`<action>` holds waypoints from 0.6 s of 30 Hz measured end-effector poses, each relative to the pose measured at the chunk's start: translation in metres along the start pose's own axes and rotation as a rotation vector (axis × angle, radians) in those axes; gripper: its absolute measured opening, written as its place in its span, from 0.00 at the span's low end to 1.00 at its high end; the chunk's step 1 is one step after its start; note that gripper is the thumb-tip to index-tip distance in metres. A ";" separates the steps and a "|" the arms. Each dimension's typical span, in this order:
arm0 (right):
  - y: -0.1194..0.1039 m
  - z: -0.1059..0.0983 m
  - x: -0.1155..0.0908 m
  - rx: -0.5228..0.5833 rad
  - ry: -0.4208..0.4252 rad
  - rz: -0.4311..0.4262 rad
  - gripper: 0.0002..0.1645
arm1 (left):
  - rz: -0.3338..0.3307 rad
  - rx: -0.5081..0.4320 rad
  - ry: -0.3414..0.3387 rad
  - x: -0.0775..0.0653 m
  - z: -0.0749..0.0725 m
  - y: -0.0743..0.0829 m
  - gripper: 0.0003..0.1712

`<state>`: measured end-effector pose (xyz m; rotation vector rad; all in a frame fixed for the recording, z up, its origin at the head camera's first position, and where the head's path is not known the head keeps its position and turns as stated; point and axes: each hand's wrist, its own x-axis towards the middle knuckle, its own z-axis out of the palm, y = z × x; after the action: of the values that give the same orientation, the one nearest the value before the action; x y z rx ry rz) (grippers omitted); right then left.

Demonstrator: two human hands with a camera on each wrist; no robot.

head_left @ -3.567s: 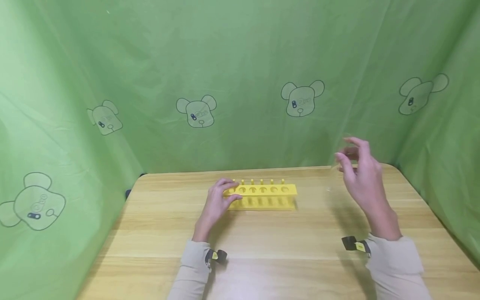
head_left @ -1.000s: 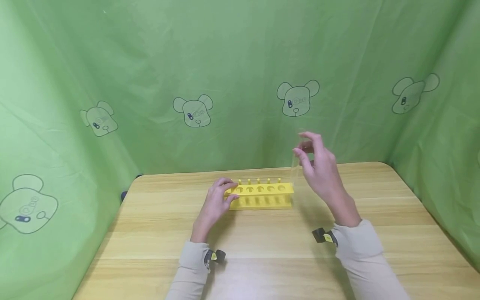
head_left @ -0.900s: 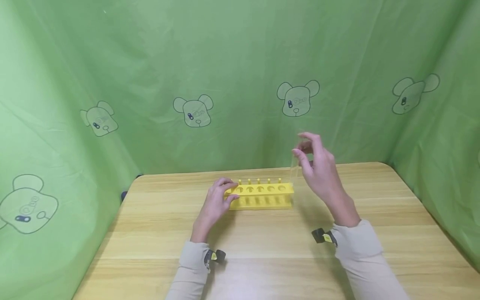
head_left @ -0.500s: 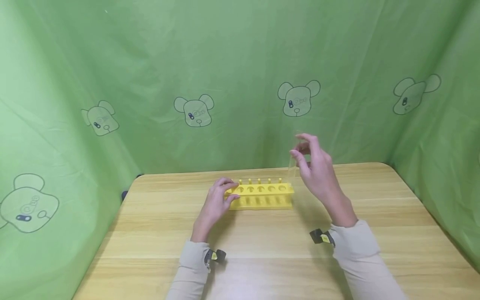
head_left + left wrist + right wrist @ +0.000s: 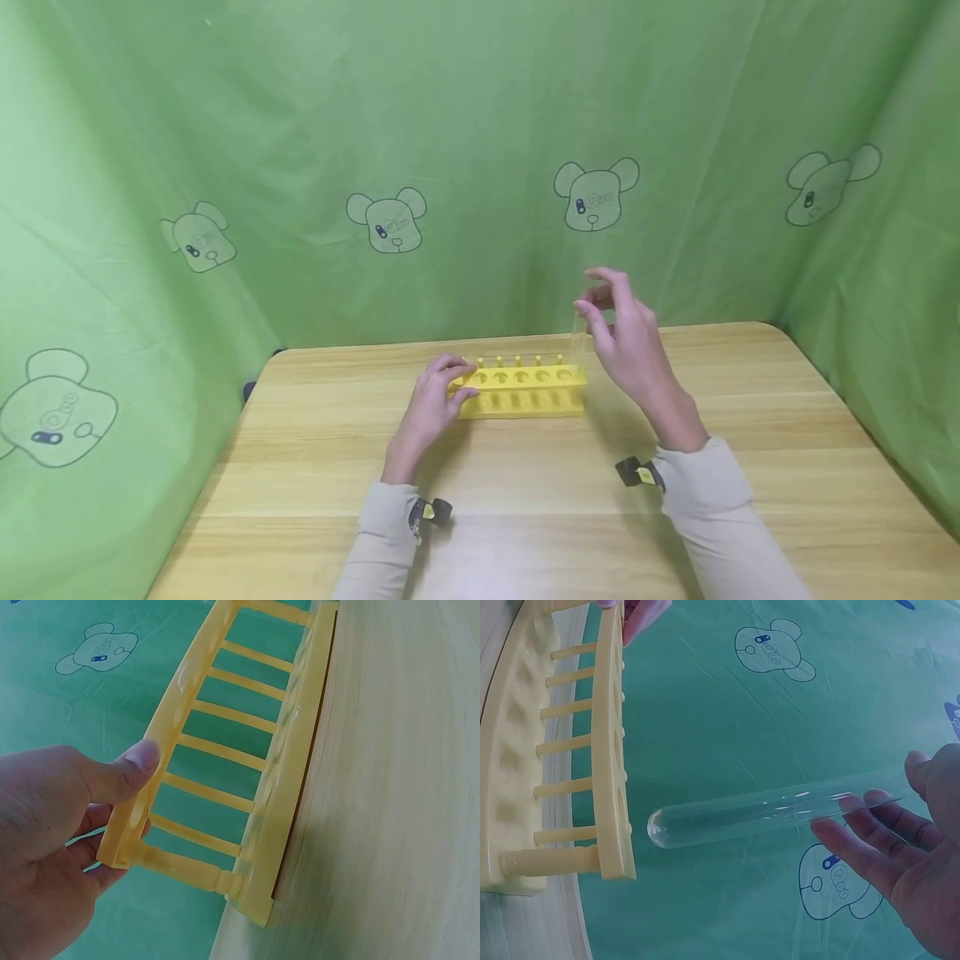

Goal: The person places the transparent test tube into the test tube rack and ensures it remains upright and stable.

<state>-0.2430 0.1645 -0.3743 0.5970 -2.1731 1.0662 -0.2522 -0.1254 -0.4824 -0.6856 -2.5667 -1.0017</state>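
A yellow test tube rack (image 5: 525, 382) with a row of round holes and a row of pegs behind stands on the table. At its left end, my left hand (image 5: 435, 400) grips the top plate; in the left wrist view the thumb (image 5: 142, 756) lies on top, fingers beneath. My right hand (image 5: 630, 337) pinches a clear glass test tube (image 5: 727, 820) near its upper end. The tube's rounded bottom points toward the rack's right-end hole, a short gap away in the right wrist view. No tube shows in any hole.
The light wood table (image 5: 525, 500) spreads around the rack. A green curtain (image 5: 480, 125) printed with bear heads closes off the back and both sides. Each sleeve cuff carries a black wrist camera, the right one (image 5: 630, 472) near the table middle.
Over the last seconds my right hand has carried the test tube leftward from the right of the table to above the rack's right end. The left hand and rack have stayed put.
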 end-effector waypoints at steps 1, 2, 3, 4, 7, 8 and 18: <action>0.000 0.001 0.000 0.001 -0.001 -0.002 0.24 | 0.002 -0.002 0.001 0.000 0.000 0.000 0.23; 0.000 0.001 0.000 0.001 -0.001 -0.005 0.24 | 0.002 -0.005 0.001 0.000 0.000 0.000 0.23; 0.000 0.002 0.000 0.002 -0.001 -0.007 0.24 | 0.002 -0.007 0.000 0.000 0.000 0.000 0.23; 0.000 0.002 0.000 0.002 -0.002 -0.010 0.24 | 0.000 -0.009 -0.001 0.000 0.000 0.000 0.23; -0.001 0.004 0.001 0.000 -0.002 -0.016 0.24 | -0.003 -0.009 -0.005 0.000 -0.001 0.000 0.23; -0.001 0.005 0.001 0.002 -0.002 -0.017 0.24 | -0.005 -0.008 -0.007 0.000 -0.001 0.000 0.23; -0.001 0.011 0.001 0.019 -0.006 -0.026 0.23 | -0.003 -0.011 -0.008 0.000 -0.002 0.001 0.23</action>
<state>-0.2474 0.1546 -0.3781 0.6362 -2.1562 1.0740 -0.2518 -0.1258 -0.4802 -0.6907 -2.5710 -1.0173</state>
